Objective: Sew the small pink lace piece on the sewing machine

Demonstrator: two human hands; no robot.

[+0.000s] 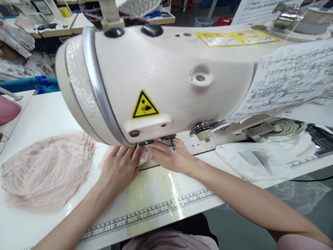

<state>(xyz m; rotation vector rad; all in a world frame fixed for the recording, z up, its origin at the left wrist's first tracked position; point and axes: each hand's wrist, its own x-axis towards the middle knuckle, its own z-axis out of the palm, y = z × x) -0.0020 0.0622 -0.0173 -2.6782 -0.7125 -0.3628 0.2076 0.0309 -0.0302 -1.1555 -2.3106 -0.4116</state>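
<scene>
A cream sewing machine head (pixel 156 76) fills the upper view. Under its front end lies a small pink lace piece (pixel 144 158). My left hand (pixel 120 166) lies flat on the table with fingers stretched toward the lace, its fingertips on the fabric's left edge. My right hand (pixel 171 158) rests beside it on the right, fingers pressed together on the lace just below the presser foot (pixel 171 144). The needle area is mostly hidden by the machine head.
A pile of pink lace pieces (pixel 44 172) lies on the white table (pixel 31 114) at the left. A printed ruler strip (pixel 156 210) runs along the front edge. White fabric (pixel 262 158) and patterned paper (pixel 288 83) sit at the right. Other worktables stand behind.
</scene>
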